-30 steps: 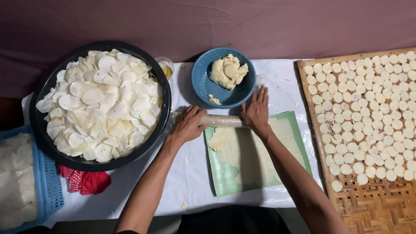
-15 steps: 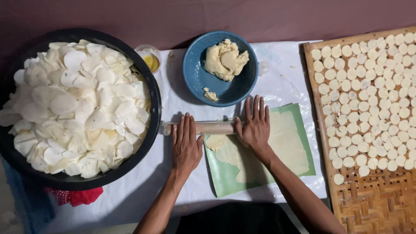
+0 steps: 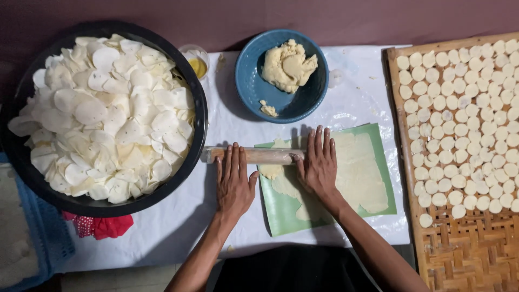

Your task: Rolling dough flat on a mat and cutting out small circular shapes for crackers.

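Note:
A wooden rolling pin (image 3: 270,156) lies across the top of a green mat (image 3: 384,178) that carries a thin flat sheet of pale dough (image 3: 359,173). My left hand (image 3: 233,181) presses flat on the pin's left end, fingers straight. On the right part of the pin rests my right hand (image 3: 319,165), palm down, over the dough. Behind the mat stands a blue bowl (image 3: 248,81) with a lump of dough (image 3: 288,66) in it.
A big black pan (image 3: 197,103) heaped with thin white discs fills the left. A woven bamboo tray (image 3: 459,254) with rows of small round dough pieces sits at the right. A small glass of yellow oil (image 3: 198,65), a red cloth (image 3: 102,226) and a blue basket (image 3: 38,249) are nearby.
Both hands have rolled the pin towards me over the dough, then slightly away again. The camera has moved closer and shifted left to right.

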